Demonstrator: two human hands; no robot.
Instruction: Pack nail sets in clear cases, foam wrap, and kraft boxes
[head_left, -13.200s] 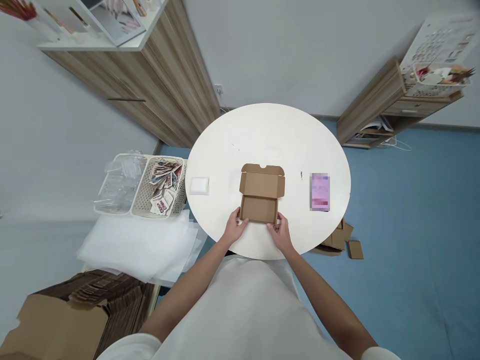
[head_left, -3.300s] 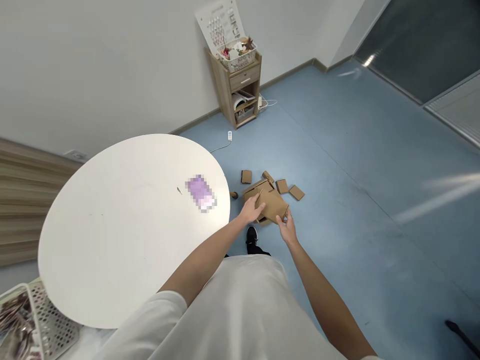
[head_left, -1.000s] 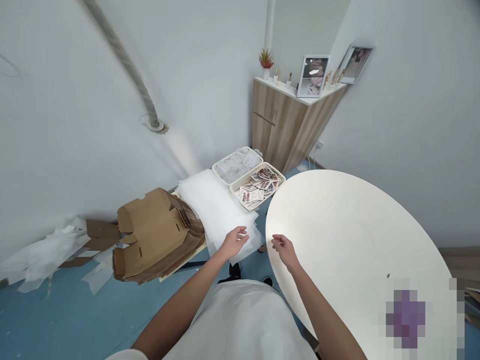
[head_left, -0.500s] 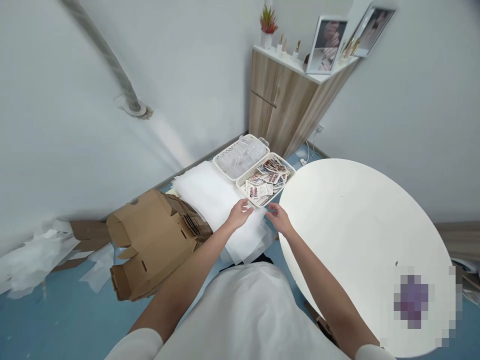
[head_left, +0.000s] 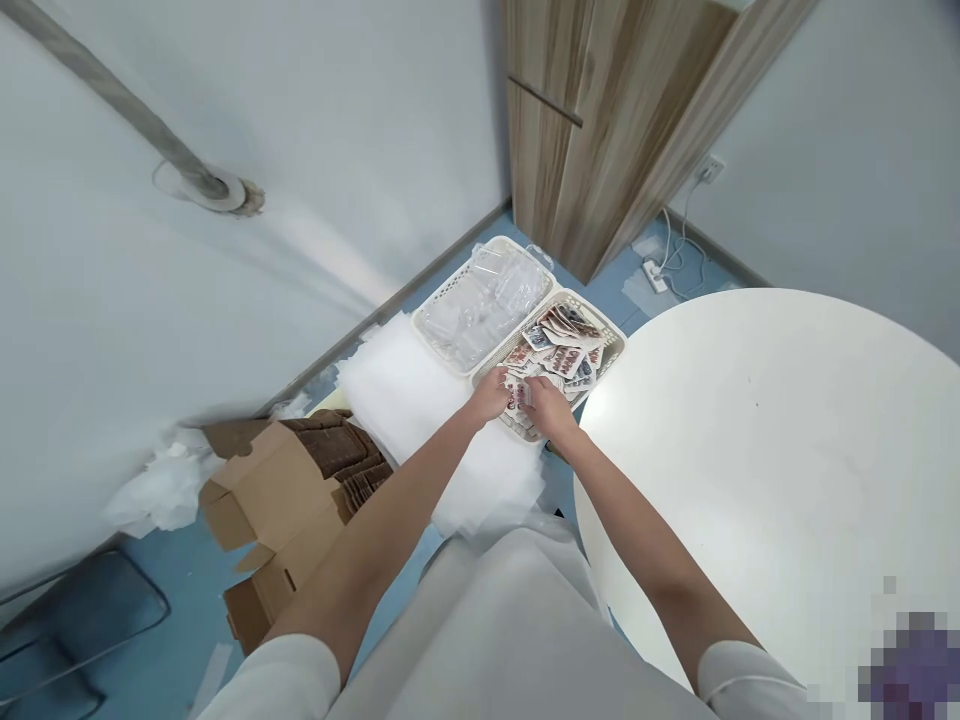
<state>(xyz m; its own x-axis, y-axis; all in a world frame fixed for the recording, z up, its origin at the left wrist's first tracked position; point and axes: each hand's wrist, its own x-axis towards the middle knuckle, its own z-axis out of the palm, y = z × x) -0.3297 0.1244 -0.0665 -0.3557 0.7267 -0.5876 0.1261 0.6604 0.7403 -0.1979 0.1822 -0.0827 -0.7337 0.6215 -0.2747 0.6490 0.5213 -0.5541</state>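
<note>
A white perforated plastic basket [head_left: 616, 352] holds a loose pile of small printed cards [head_left: 566, 358]. Both my hands are at its near end. My left hand [head_left: 491, 394] has its fingers closed at the left edge of a white card with reddish pictures [head_left: 516, 396]. From the right, my right hand [head_left: 547, 406] pinches the same card, thumb on top; how many cards lie beneath is hidden. Beside this basket, to the left, a second white basket [head_left: 421, 322] contains clear plastic packets [head_left: 487, 300].
White sheets [head_left: 405, 390] are stacked left of the baskets, with flattened cardboard boxes [head_left: 285, 490] further left. A round white table [head_left: 765, 450] stands close on my right. Behind are a wooden cabinet [head_left: 570, 150] and a power strip [head_left: 654, 277] with cables.
My hands have moved forward from in front of the card basket into its near end and closed on a card. The view has tilted down and come closer.
</note>
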